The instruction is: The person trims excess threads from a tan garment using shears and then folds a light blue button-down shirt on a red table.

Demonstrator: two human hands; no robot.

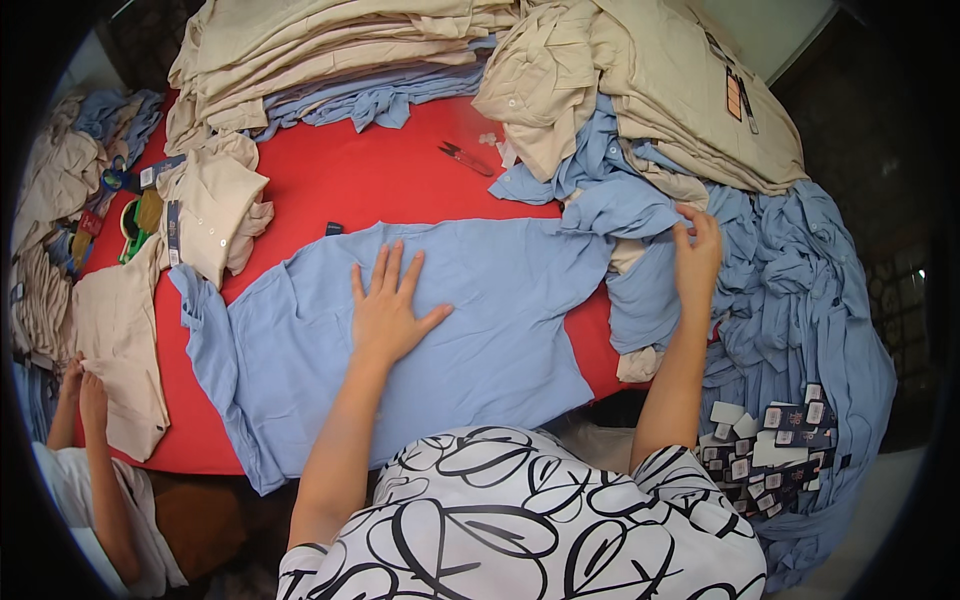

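A light blue shirt (480, 300) lies spread across the red-covered table (370, 180) in front of me. My left hand (388, 308) rests flat on its middle with the fingers spread. Off to the right, my right hand (698, 250) is raised, its thumb and fingertips pinched on the end of a blue sleeve (620, 208). That sleeve seems to run from the spread shirt, though its join is bunched up against the pile. A small dark tag (334, 229) shows at the shirt's far edge.
Red thread snips (465, 158) lie beyond the shirt. Stacks of beige shirts (340, 50) line the back, and a heap of blue shirts (790, 270) drapes at right near paper tags (770, 440). At left, another person's hands (85, 385) hold a beige garment (120, 340).
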